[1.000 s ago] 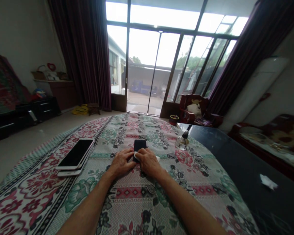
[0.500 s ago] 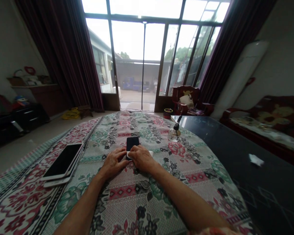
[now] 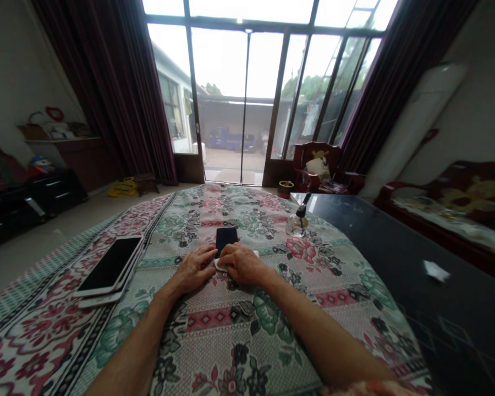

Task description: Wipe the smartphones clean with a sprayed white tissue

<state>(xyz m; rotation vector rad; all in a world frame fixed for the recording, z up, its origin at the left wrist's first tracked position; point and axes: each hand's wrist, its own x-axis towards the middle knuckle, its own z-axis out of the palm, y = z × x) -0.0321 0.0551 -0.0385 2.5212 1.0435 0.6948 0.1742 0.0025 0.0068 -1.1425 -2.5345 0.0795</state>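
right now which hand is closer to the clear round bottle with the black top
Right. The right hand is left of the bottle and nearer the camera, not touching it; the left hand lies farther left.

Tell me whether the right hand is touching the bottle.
Apart: the head view shows bare tablecloth between the right hand and the bottle.

Before you, a dark, rectangular phone [image 3: 226, 238] lies flat on the flowered tablecloth [image 3: 251, 324], lengthwise away from you, its near part hidden by your right hand [image 3: 241, 263], beneath which a white wipe [image 3: 220, 265] shows, mostly covered.
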